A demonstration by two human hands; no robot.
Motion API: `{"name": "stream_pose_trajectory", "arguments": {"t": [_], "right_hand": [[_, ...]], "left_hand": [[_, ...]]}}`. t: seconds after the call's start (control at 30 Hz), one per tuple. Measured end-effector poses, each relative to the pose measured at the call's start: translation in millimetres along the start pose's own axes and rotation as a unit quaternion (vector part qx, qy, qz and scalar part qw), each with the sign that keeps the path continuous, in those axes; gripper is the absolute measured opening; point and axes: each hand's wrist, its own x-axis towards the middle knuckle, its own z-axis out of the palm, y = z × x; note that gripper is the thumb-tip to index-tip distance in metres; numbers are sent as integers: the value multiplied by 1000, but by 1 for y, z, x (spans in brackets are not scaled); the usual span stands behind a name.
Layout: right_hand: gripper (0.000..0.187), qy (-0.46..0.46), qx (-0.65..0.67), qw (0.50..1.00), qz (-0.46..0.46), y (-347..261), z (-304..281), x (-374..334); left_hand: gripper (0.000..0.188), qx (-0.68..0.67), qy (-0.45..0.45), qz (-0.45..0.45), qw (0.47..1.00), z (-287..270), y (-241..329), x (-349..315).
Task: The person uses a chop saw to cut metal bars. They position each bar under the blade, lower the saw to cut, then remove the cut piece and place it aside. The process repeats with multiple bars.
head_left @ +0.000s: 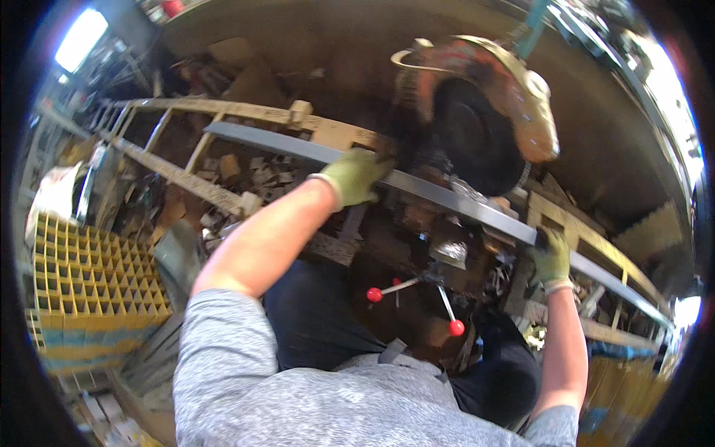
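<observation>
Left hand [354, 179] and right hand [551, 259] grasp 1 metal bar [462, 204], lying left to right, just near of the saw [477, 123]; spaced grips probably keep it aligned.

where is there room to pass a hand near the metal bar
Likeliest: the dark gap between the left hand and the red-knobbed handle. The top of the metal bar looks bare left of that hand. Crowded: offcuts beside the rail, saw disc behind the bar.
</observation>
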Motion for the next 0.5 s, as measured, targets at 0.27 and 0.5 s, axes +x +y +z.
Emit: {"name": "stream_pose_trajectory", "arguments": {"t": [0.27, 0.5], "right_hand": [[88, -12, 31, 999, 9, 4, -2, -9], [93, 14, -104, 992, 66, 88, -32, -63]], "left_hand": [[61, -35, -23, -102, 994, 29, -114, -63], [74, 208, -10, -330, 921, -3, -189, -115]]}}
